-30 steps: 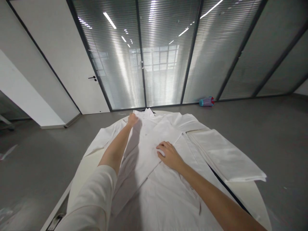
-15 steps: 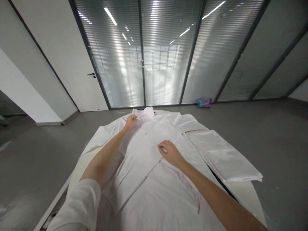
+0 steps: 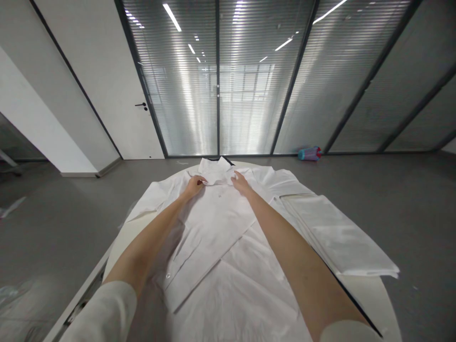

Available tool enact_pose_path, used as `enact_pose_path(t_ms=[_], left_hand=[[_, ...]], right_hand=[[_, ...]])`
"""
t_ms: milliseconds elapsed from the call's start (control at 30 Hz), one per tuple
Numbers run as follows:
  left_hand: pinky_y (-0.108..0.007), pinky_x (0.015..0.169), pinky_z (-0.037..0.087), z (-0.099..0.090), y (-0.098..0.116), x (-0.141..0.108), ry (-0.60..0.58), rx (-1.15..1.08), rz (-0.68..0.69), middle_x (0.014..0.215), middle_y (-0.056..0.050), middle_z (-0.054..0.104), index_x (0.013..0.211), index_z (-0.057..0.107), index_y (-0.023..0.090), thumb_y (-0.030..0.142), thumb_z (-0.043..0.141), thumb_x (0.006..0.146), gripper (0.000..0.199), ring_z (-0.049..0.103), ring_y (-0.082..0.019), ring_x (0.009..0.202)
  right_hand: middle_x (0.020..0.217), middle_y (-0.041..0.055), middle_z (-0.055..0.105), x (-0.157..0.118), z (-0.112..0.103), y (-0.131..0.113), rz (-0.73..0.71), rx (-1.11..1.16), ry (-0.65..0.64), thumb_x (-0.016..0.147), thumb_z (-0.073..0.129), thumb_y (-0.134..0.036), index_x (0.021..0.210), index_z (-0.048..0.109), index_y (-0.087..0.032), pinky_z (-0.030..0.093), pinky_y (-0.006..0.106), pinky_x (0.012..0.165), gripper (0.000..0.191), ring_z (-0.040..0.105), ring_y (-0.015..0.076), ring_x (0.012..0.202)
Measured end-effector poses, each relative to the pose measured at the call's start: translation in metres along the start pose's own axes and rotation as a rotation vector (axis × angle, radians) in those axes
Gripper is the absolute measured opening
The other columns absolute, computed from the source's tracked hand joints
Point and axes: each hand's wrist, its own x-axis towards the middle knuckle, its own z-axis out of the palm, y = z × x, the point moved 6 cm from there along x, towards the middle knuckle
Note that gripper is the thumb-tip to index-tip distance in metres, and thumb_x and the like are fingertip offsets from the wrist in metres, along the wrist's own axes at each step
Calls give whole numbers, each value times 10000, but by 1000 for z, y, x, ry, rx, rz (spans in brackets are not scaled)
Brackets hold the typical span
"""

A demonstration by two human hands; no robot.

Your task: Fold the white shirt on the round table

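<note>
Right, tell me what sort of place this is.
Probably an office room used as a workspace: glass partition walls with blinds, a white door, grey floor. Both hands, left hand and right hand, rest on a white shirt spread over a round table.

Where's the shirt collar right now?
In the head view the collar sits at the table's far edge, centre frame, just beyond the left hand and right hand resting on the white shirt.
</note>
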Motion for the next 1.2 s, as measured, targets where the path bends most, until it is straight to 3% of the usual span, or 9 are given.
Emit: enact_pose_path(t_ms=[167, 333, 400, 500, 600, 733, 900, 1033, 1200], left_hand=[[-303, 871, 539, -7, -11, 3, 2, 34, -33, 1028, -94, 757, 1030, 745, 118, 124, 517, 800, 324, 687, -206, 934], [-348, 972, 512, -14, 3, -7, 26, 124, 4, 1111, -70, 741, 877, 771, 175, 148, 606, 774, 197, 668, -232, 1052], [-448, 1074, 439, -17, 14, -9, 105, 178, 4, 1262, -96, 678, 907, 770, 174, 219, 582, 845, 203, 590, -284, 1207], [-489, 1158, 336, -12, 34, -8, 166, 240, 49, 1376, -113, 607, 1079, 743, 167, 265, 483, 943, 309, 474, -290, 1351], [-484, 1192, 280, 12, 45, -4, 29, 352, 103, 1481, -110, 524, 1361, 597, 182, 288, 418, 990, 425, 387, -267, 1435], [-593, 1190, 193, 40, 33, -7, -234, 502, 11, 1625, -114, 293, 1558, 332, 227, 432, 319, 1030, 567, 260, -300, 1502], [-600, 1196, 126, 35, 25, -9, -188, 542, -34, 1649, -145, 197, 1583, 272, 209, 545, 301, 1015, 661, 148, -315, 1532], [-610, 1184, 161, 29, 23, -11, -250, 536, -63, 1638, -172, 225, 1570, 298, 181, 580, 317, 1005, 692, 172, -335, 1524], [-554, 1210, 188, 5, 66, -34, -79, 481, 180, 1637, -125, 256, 1499, 448, 208, 472, 368, 1022, 552, 203, -323, 1518]], right_hand=[[1277, 87, 646, 14, 10, 6, 189, 19, 20, 889, 480, -131, 1368, 521, -214, 507, 322, 927, 487, 632, 221, 1137], [1250, 98, 638, 2, 6, 12, 232, -5, 40, 893, 508, -153, 1225, 636, -240, 484, 380, 942, 366, 612, 250, 1126], [1385, 127, 552, -3, 4, 4, 186, -47, 105, 923, 492, -203, 1267, 628, -237, 400, 432, 1047, 372, 513, 284, 1264], [1577, 116, 364, -7, 11, -24, -61, -172, 164, 987, 431, -341, 1414, 533, -237, 270, 449, 1146, 451, 329, 295, 1422], [1655, 116, 213, -7, 32, -38, -197, -276, 36, 1018, 331, -505, 1534, 387, -202, 177, 481, 1188, 601, 184, 309, 1503], [1650, 149, 206, -7, 50, -30, -110, -292, -144, 1006, 225, -616, 1578, 283, -134, 108, 550, 1198, 750, 154, 317, 1518], [1657, 182, 116, -8, 47, -23, -32, -287, -121, 986, 218, -669, 1587, 210, -50, 15, 549, 1210, 862, 49, 312, 1535], [1632, 189, 233, -3, 29, -20, -83, -225, -190, 1011, 259, -612, 1555, 311, -59, 140, 548, 1203, 778, 169, 332, 1517], [1426, 146, 575, -18, -30, -2, -227, -166, -246, 1031, 411, -397, 1420, 539, -111, 384, 329, 1102, 499, 541, 244, 1309]])
